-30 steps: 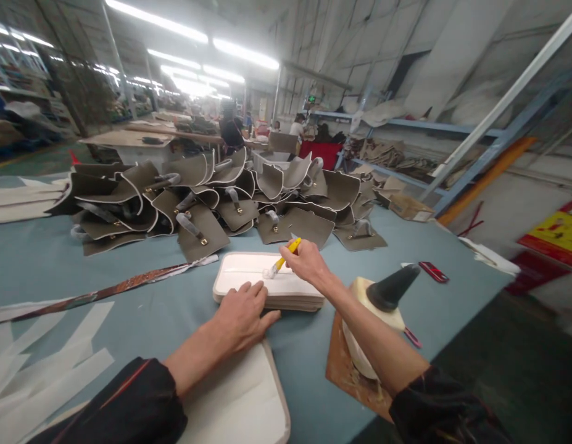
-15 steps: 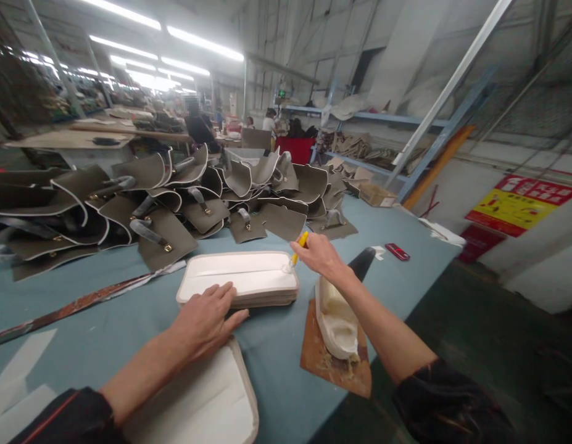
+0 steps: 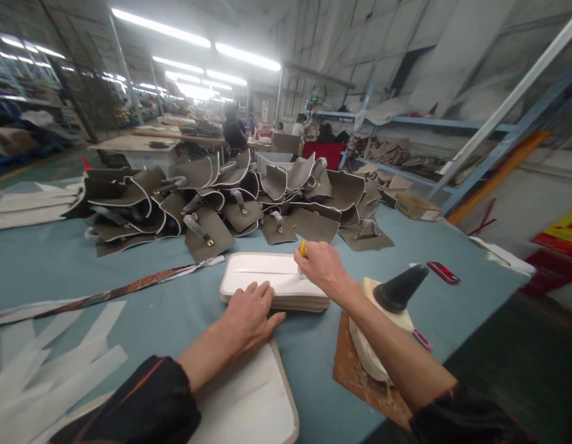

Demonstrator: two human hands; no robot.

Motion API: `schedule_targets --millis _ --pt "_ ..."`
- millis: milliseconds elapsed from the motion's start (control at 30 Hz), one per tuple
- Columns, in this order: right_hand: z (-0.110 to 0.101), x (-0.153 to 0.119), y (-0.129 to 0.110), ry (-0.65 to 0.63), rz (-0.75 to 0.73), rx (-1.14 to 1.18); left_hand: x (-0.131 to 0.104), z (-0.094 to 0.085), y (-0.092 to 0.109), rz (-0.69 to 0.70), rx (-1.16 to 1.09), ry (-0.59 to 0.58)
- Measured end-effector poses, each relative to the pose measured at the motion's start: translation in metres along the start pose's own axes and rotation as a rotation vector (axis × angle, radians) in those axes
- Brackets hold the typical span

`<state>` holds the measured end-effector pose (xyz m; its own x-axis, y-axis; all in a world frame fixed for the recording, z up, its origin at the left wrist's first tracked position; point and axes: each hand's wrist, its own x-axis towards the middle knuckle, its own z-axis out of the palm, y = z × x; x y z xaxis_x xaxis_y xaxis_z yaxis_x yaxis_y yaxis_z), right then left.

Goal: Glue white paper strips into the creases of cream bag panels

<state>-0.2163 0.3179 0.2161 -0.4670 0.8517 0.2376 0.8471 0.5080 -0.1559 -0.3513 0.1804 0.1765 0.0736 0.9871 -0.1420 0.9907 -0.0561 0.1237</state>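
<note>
Steadied a white panel stack (image 3: 253, 265) with a spread, empty left hand (image 3: 251, 311), gripped a yellow-handled brush (image 3: 303, 248) in a curled right hand (image 3: 323, 266), ideally for even strokes.

On the table (image 3: 165, 314), a stack of panels (image 3: 282, 283) lies before heaped bag pieces (image 3: 242, 213), container (image 3: 365, 351) right, strips (image 3: 58, 364) left

The bare left hand (image 3: 248, 311) is set palm down, fingers extended forward, thumb spread to the right. The bare right hand (image 3: 323, 266) is closed in a grip, fingers curled, back upward. The left forearm (image 3: 209, 356) and right forearm (image 3: 397, 348) converge forward from black fabric sleeves (image 3: 144, 398).
</note>
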Motion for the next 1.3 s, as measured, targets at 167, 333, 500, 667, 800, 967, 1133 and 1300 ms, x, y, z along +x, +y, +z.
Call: schedule_targets --millis 167,333,500,667,800,967,1133,1300 --pt "0.02 0.009 -0.055 0.005 -0.084 0.118 -0.004 -0.001 0.0 -0.004 -0.029 0.016" --pt "0.041 0.014 -0.092 0.021 -0.127 0.274 -0.006 -0.003 0.0 -0.023 -0.068 0.004" --pt "0.048 0.016 -0.106 0.033 -0.147 0.455 -0.005 -0.001 0.0 -0.024 -0.085 0.003" --pt "0.055 0.015 -0.095 0.039 -0.141 0.521 -0.004 0.003 -0.001 -0.028 -0.069 0.001" --pt "0.053 0.011 -0.059 0.067 -0.104 0.484 -0.003 0.003 0.0 -0.01 -0.042 0.014" --pt "0.034 0.0 0.001 0.097 0.005 0.387 -0.001 0.002 -0.001 0.008 -0.019 0.024" --pt "0.014 -0.012 0.05 0.131 0.115 0.301 0.003 0.004 -0.005 0.032 0.006 0.035" --pt "0.005 -0.021 0.077 0.158 0.219 0.219 0.012 -0.002 -0.002 0.015 0.071 0.064"
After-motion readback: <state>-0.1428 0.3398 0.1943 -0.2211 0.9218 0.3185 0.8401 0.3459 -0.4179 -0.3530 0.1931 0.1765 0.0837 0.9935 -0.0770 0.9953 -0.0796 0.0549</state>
